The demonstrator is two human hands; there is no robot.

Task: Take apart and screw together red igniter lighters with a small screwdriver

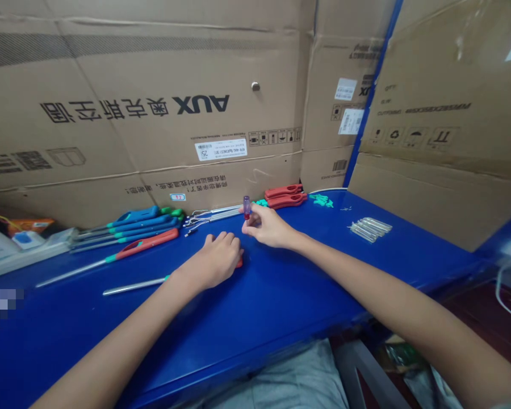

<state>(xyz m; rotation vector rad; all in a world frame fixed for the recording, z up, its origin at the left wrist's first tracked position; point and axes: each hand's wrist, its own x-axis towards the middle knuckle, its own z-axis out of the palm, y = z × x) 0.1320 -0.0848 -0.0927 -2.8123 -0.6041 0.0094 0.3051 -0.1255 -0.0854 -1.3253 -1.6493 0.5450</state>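
My right hand [269, 226] pinches a short translucent purple-and-red screwdriver handle [247, 207] upright between its fingertips. My left hand [216, 261] lies palm down on the blue bench [221, 329], its fingers curled over a red object [239, 263], which is mostly hidden. A bare steel shaft with a green end [134, 287] lies just left of my left wrist. Thin metal shafts [213, 215] lie just beyond my hands. Red handle pieces [284, 197] sit behind my right hand.
Several blue-green screwdrivers [130, 227] and a red-handled screwdriver [147, 244] lie at the bench's left. Small green parts [321, 200] and a bundle of clear tubes [369, 229] lie to the right. Flattened cardboard boxes [153, 113] stand along the back.
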